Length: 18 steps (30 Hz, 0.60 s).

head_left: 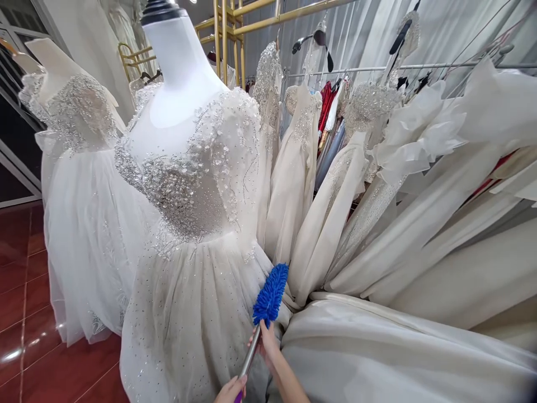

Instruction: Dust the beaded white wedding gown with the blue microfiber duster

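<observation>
Gowns on mannequins and rails over a red tiled floor [50,369]

A beaded gown [188,235] sits on a white mannequin [180,67]; a second mannequin gown [84,224] stands beside it, skirts reaching the floor. More gowns hang from a metal rail [377,68].

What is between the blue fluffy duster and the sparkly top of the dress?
In the head view, only the dress's gathered tulle skirt lies between the blue duster and the beaded bodice; nothing else is there.

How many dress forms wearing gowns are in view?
2: one dress form at centre in a beaded gown, another dress form at far left. Others may be hidden among the hanging gowns at right.
</observation>
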Tool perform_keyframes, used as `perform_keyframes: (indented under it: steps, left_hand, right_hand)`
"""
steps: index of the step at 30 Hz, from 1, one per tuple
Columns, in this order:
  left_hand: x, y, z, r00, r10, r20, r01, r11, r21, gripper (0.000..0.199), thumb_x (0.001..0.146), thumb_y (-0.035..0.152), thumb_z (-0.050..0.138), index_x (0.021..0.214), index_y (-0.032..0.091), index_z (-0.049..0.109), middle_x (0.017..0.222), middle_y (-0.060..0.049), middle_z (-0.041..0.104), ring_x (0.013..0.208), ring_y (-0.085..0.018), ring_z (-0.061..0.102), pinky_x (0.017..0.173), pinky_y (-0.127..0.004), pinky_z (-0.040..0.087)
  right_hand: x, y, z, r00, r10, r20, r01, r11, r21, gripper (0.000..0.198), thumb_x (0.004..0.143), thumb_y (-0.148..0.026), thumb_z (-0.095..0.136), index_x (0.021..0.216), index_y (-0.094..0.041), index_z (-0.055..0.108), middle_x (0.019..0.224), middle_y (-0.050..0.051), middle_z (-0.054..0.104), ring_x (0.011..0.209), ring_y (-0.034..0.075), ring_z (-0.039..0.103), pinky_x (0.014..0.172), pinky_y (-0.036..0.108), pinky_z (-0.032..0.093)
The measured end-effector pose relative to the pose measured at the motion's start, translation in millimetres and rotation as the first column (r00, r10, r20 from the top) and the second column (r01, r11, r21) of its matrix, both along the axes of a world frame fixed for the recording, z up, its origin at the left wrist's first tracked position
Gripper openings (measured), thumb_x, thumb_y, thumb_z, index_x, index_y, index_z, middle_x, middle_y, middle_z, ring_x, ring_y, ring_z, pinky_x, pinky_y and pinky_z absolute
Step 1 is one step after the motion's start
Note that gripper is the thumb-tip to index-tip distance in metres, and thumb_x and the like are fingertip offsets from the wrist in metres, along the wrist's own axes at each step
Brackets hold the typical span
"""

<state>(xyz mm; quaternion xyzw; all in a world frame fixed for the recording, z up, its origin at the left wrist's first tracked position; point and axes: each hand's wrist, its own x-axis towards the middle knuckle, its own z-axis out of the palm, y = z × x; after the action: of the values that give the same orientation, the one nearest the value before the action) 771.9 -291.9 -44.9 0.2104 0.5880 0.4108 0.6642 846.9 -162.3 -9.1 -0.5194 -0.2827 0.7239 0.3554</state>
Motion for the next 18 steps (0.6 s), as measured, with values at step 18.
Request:
perform_keyframes:
  steps: [18]
  left_hand:
    - [-88, -52, 32.2, 0.977, 0.097, -0.190, -0.094, 0.995, 0.022, 0.067, 0.049, 0.089, 0.054, 0.056, 0.023, 0.045, 0.039, 0.011, 0.029, 0.038, -0.006, 0.023, 0.043, -0.024, 0.021]
  right_hand:
    - [-94, -35, 41, 0.996, 0.082, -0.026, -0.079, 0.991, 0.106, 0.084, 0.042, -0.084, 0.065, 0.097, -0.030, 0.030, 0.055, -0.010, 0.055, 0.040, 0.021, 0.058, 0.041, 0.036, 0.044]
